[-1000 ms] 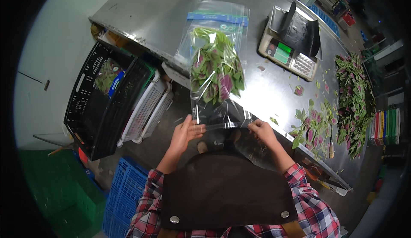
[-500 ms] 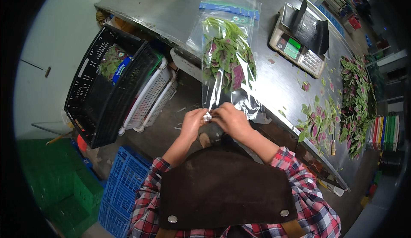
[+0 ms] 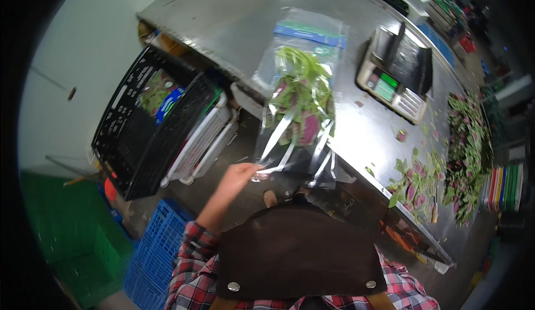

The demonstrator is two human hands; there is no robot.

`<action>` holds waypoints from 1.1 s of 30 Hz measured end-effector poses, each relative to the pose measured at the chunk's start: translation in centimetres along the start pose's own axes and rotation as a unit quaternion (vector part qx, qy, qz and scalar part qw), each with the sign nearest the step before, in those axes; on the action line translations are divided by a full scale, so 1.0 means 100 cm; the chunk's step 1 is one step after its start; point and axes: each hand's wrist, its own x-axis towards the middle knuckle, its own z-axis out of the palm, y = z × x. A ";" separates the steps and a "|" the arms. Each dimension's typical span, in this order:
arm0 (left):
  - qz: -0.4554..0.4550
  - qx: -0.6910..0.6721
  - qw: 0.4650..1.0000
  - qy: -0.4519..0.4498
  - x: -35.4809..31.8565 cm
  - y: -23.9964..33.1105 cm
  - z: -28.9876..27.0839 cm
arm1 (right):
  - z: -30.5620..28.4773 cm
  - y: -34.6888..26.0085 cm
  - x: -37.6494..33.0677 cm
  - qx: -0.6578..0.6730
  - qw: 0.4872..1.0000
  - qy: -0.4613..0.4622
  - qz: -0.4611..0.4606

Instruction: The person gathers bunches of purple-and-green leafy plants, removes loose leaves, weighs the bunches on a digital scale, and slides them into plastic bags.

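Observation:
A clear plastic bag (image 3: 326,168) with a blue band at its far end lies on the steel table (image 3: 223,25). Inside it is a bunch of green and purple leafy greens (image 3: 304,95), stems toward the far end. The near part of the bag hangs past the table's edge. My left hand (image 3: 238,177) pinches its near left corner. My right hand is out of sight; only its plaid sleeve shows beside the brown apron at the lower right.
A scale (image 3: 393,90) stands right of the bag. Loose leaves (image 3: 415,184) and a long heap of greens (image 3: 467,154) lie farther right. At left are a black crate (image 3: 142,148) holding a packed bag (image 3: 157,95), white baskets (image 3: 195,148) and a blue crate (image 3: 159,248).
My right hand has let go of the bag's near end and left the view. My left hand keeps its hold at the corner, and the bag's near end has spread wider. The view has shifted.

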 end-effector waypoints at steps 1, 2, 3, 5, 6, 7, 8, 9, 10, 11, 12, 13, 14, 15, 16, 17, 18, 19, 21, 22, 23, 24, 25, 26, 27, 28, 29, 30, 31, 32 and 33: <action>-0.028 -0.007 0.999 -0.025 0.001 0.023 -0.007 | -0.037 -0.015 -0.033 0.043 0.998 -0.036 0.035; -0.032 -0.033 0.998 -0.046 0.014 0.021 -0.021 | -0.066 -0.030 -0.051 0.090 0.995 0.026 0.037; -0.007 0.059 0.996 0.062 0.005 0.016 -0.039 | -0.132 -0.033 -0.051 0.096 0.986 0.139 -0.010; 0.153 0.347 0.900 0.213 0.027 0.009 -0.050 | -0.240 -0.066 -0.046 0.073 0.862 0.476 -0.156; 0.249 0.480 0.794 0.278 0.038 0.020 -0.039 | -0.305 -0.098 -0.056 0.111 0.802 0.556 -0.189; 0.299 0.515 0.774 0.213 0.051 0.028 -0.030 | -0.355 -0.114 -0.054 0.142 0.752 0.596 -0.244; 0.339 0.548 0.749 0.154 0.057 0.035 -0.024 | -0.390 -0.126 -0.046 0.149 0.761 0.581 -0.248; 0.376 0.575 0.720 0.097 0.060 0.040 -0.017 | -0.427 -0.137 -0.043 0.064 0.734 0.624 -0.262; 0.436 0.572 0.693 0.052 0.061 0.047 -0.009 | -0.453 -0.143 -0.035 0.032 0.708 0.639 -0.300; 0.461 0.569 0.681 0.019 0.060 0.051 -0.004 | -0.472 -0.147 -0.030 0.017 0.687 0.646 -0.332; 0.486 0.563 0.668 -0.015 0.062 0.054 0.002 | -0.480 -0.142 -0.022 0.025 0.675 0.638 -0.370; 0.481 0.554 0.679 -0.016 0.062 0.056 0.007 | -0.487 -0.137 -0.011 0.032 0.661 0.629 -0.408; 0.445 0.543 0.711 -0.021 0.064 0.056 0.007 | -0.494 -0.132 -0.004 0.039 0.646 0.618 -0.446; 0.404 0.530 0.745 -0.024 0.064 0.053 0.003 | -0.501 -0.132 -0.007 0.122 0.632 0.614 -0.456; 0.362 0.516 0.776 -0.026 0.064 0.049 0.002 | -0.501 -0.131 -0.005 0.263 0.661 0.554 -0.434; 0.319 0.452 0.833 0.024 0.064 0.045 0.003 | -0.499 -0.130 -0.002 0.396 0.674 0.478 -0.400; 0.289 0.397 0.870 0.054 0.064 0.038 0.002 | -0.499 -0.131 0.001 0.520 0.671 0.388 -0.359; 0.260 0.335 0.902 0.080 0.069 0.028 0.002 | -0.502 -0.132 0.002 0.567 0.643 0.372 -0.356; 0.187 0.188 0.957 0.120 0.074 0.039 0.021 | -0.509 -0.140 0.001 0.659 0.580 0.337 -0.340; 0.154 0.137 0.964 0.167 0.078 0.038 0.034 | -0.513 -0.144 -0.001 0.700 0.548 0.316 -0.331; 0.120 0.086 0.966 0.211 0.083 0.037 0.045 | -0.516 -0.150 -0.005 0.737 0.521 0.310 -0.300; 0.086 0.034 0.961 0.259 0.085 0.036 0.053 | -0.516 -0.148 -0.001 0.743 0.533 0.289 -0.283; 0.072 0.040 0.954 0.289 0.088 0.037 0.062 | -0.516 -0.147 0.002 0.749 0.544 0.269 -0.265; 0.064 0.094 0.948 0.297 0.093 0.032 0.062 | -0.515 -0.145 0.005 0.755 0.555 0.249 -0.245; 0.055 0.146 0.940 0.304 0.097 0.026 0.062 | -0.516 -0.144 0.011 0.758 0.557 0.226 -0.252; 0.045 0.199 0.929 0.309 0.100 0.023 0.060 | -0.516 -0.142 0.014 0.739 0.593 0.213 -0.237; -0.075 0.259 0.927 0.262 0.103 0.023 0.052 | -0.518 -0.140 0.017 0.719 0.627 0.200 -0.222; -0.041 0.328 0.902 0.279 0.105 0.023 0.047 | -0.524 -0.137 0.015 0.699 0.657 0.192 -0.206; -0.006 0.395 0.871 0.293 0.107 0.022 0.040 | -0.527 -0.136 0.014 0.653 0.696 0.218 -0.205; 0.029 0.459 0.834 0.305 0.109 0.023 0.036 | -0.524 -0.134 0.026 0.637 0.699 0.249 -0.212; 0.137 0.503 0.775 0.356 0.113 0.050 0.045 | -0.518 -0.126 0.048 0.622 0.698 0.287 -0.209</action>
